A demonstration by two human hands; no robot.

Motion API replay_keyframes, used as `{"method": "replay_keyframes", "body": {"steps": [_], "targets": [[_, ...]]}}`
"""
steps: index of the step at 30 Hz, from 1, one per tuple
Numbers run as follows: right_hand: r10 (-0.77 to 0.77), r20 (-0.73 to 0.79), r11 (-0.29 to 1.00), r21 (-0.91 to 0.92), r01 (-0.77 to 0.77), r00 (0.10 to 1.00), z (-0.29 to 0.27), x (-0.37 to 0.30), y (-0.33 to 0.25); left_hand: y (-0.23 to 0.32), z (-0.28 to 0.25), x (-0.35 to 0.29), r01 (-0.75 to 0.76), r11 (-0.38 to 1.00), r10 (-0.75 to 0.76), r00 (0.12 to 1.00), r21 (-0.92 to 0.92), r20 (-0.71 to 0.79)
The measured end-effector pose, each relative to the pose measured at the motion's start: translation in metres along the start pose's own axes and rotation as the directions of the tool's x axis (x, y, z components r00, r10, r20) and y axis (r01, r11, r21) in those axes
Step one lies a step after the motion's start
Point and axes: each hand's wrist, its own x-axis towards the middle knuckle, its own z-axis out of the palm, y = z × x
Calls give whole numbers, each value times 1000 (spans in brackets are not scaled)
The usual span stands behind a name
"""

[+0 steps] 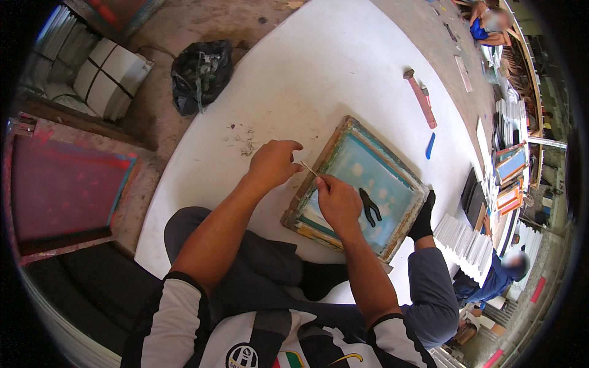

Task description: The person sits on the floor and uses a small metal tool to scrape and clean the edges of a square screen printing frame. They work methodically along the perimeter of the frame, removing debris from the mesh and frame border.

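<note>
A thin pale rod [308,168], too small to name surely, runs from the closed fingers of my right hand [338,204] toward my left hand [274,164]. My left thumb and index finger stand apart by its far tip, the other fingers curled. Both hands are over the left side of a wooden-framed printing screen [390,153] with pale blue mesh, which lies tilted on the white surface [276,73] between my legs. On the mesh, right of my right hand, rest dark-handled pliers [370,207]. Small scraps [248,146] lie beyond my left hand.
Farther off on the white surface are a hammer [420,98] and a blue strip [430,146]. A black plastic bag [201,75] sits at its far left edge, a red screen [67,190] at left. White stacks [463,245] and another person [494,276] are at right.
</note>
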Motion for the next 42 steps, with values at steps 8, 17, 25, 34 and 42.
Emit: {"method": "replay_keyframes", "body": {"steps": [8, 17, 25, 34, 42], "targets": [[-3, 59, 1000, 0, 3, 998, 13, 4, -2, -13, -10, 7, 124, 965, -125, 992, 229, -13], [2, -169, 980, -198, -36, 986, 10, 0, 47, -9, 8, 5, 79, 960, -68, 997, 270, -48], [-8, -158, 983, -185, -21, 987, 11, 1, 49, 17, 40, -2, -18, 940, -70, 967, 341, 243], [-12, -165, 972, -232, -27, 986, 13, 1, 44, 25, 42, -8, -13, 928, -109, 946, 372, 305], [-59, -196, 960, -282, 1, 979, 14, 1, 41, 32, 48, -17, -42, 920, -81, 952, 390, 295]]}}
